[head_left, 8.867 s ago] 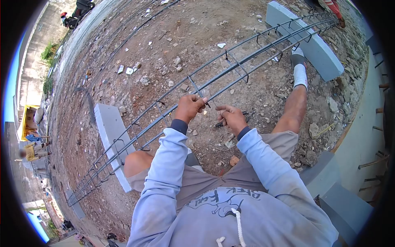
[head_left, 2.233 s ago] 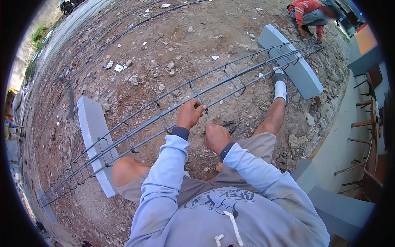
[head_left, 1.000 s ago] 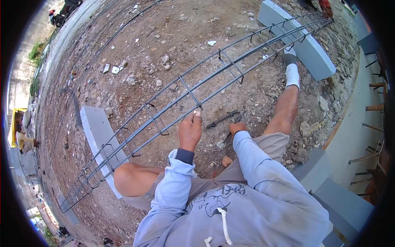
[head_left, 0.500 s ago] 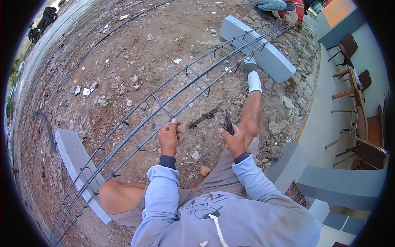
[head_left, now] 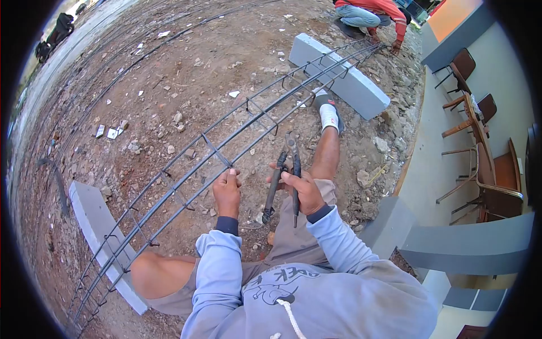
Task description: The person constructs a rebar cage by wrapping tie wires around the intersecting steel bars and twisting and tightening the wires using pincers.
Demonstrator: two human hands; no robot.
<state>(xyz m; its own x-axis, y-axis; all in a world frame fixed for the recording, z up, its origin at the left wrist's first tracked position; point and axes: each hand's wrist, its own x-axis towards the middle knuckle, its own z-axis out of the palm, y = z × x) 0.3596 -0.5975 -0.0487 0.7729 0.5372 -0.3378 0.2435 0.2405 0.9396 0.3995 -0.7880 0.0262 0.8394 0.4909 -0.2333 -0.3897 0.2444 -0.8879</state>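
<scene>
A long rebar cage (head_left: 182, 179) of thin steel bars and bent stirrups runs diagonally in front of me. My left hand (head_left: 227, 194) is closed, thumb and fingertips pinched together at the corner where a stirrup meets the nearest bar. Whatever it pinches is too small to make out. In my right hand (head_left: 304, 191) is a pair of pincers (head_left: 293, 148), jaws pointing away from me and the two dark handles spread apart. The fingers wrap round the right handle, with some reaching towards the left one.
Two grey blocks, a near one (head_left: 104, 237) and a far one (head_left: 339, 76), support the cage. At its far end a co-worker in a red top (head_left: 384, 11) crouches, hands by the bars. Rubble covers the ground; chairs (head_left: 497, 181) stand right.
My right hand has turned the pincers so their jaws point away and their handles have spread. The left hand stays at the same stirrup corner. The view has shifted slightly.
</scene>
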